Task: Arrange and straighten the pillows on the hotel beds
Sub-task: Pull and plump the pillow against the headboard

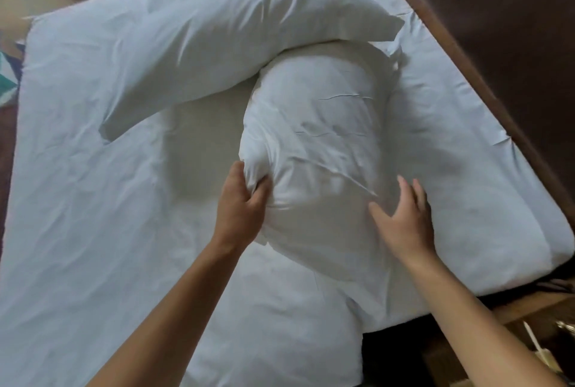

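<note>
Near pillow lying plump on the bed, far end tucked under the second pillow. Left hand pinching a fold of cover at the near pillow's left edge, fingers clenched on cloth. Right hand spread flat, fingers released, against its right side. Dark headboard beyond, to the right.

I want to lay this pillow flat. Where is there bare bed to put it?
Bare sheet lies left of the near pillow, below the far pillow; a narrower strip runs between the near pillow and the headboard. The middle is crowded where the pillows overlap.
</note>
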Demonstrator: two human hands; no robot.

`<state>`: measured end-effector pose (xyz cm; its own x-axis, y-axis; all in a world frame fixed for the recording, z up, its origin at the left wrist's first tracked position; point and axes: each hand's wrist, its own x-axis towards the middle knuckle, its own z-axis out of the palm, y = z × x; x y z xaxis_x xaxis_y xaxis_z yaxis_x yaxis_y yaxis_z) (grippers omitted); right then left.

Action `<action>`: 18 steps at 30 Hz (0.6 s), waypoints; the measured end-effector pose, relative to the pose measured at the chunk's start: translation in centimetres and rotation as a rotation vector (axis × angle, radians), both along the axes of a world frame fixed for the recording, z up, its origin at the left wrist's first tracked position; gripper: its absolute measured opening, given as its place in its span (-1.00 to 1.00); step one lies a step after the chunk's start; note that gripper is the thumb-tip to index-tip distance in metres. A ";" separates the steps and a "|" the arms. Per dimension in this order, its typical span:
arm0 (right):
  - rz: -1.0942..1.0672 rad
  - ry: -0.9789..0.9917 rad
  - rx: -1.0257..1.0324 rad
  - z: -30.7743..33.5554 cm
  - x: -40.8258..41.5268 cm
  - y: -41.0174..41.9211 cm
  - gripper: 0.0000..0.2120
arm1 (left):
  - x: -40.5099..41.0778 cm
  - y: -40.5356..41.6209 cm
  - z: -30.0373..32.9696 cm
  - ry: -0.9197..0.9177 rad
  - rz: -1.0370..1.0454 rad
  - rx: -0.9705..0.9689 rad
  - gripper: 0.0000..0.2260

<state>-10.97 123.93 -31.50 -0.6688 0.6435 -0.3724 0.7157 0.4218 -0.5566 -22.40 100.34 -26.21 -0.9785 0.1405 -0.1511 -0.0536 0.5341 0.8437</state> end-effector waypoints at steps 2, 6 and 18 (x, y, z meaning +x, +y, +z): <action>0.078 0.056 0.043 2.6 -3.0 0.3 -0.23 | 0.5 0.2 -0.2 0.021 0.011 -0.033 -0.86; 0.318 0.139 0.027 7.6 -9.5 -2.9 -0.21 | 1.6 0.8 0.2 0.052 0.033 0.011 -0.82; 0.560 -0.435 0.134 7.7 -17.1 -10.4 0.20 | 6.9 0.4 -1.1 -0.105 -0.069 0.172 -0.70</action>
